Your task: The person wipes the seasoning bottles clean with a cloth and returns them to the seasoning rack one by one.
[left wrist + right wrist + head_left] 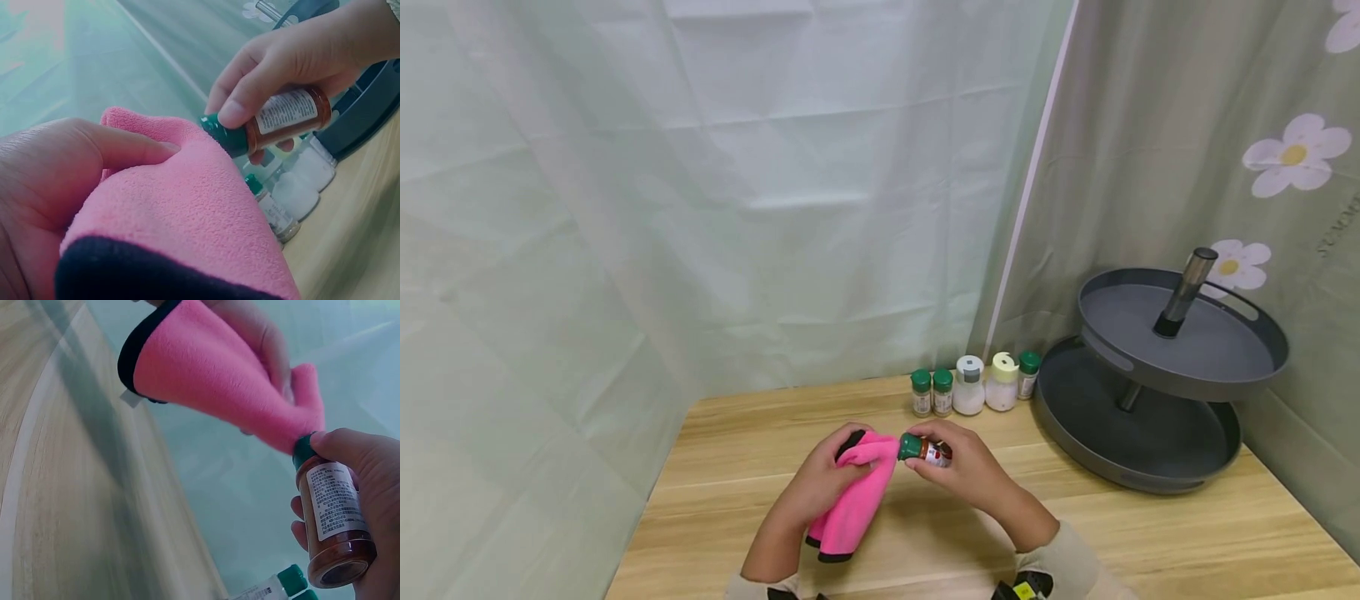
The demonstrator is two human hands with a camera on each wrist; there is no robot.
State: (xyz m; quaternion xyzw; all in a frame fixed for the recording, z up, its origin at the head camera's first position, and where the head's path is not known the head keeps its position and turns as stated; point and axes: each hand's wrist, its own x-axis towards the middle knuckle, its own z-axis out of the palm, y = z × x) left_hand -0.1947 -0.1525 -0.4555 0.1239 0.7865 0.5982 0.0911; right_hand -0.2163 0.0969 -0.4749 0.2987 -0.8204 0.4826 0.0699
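My left hand (820, 479) grips a pink cloth (859, 508) with black edging, its thumb pressed into the folds. The cloth hangs down over the table in the head view. My right hand (962, 467) holds a spice bottle (334, 512) with a green cap (304, 450), reddish-brown contents and a white printed label. The bottle is tilted, cap toward the cloth. In the left wrist view the cloth (181, 194) overlaps the end of the cap (224, 134), and the right thumb lies along the cap's side.
Behind the hands stand two small green-capped jars (921, 393), a white-capped jar (969, 387), a yellow-capped jar (1002, 383) and another green-capped jar (1028, 375). A dark two-tier round tray (1150, 475) stands at the right of the wooden table (737, 450). Curtains (820, 208) hang behind.
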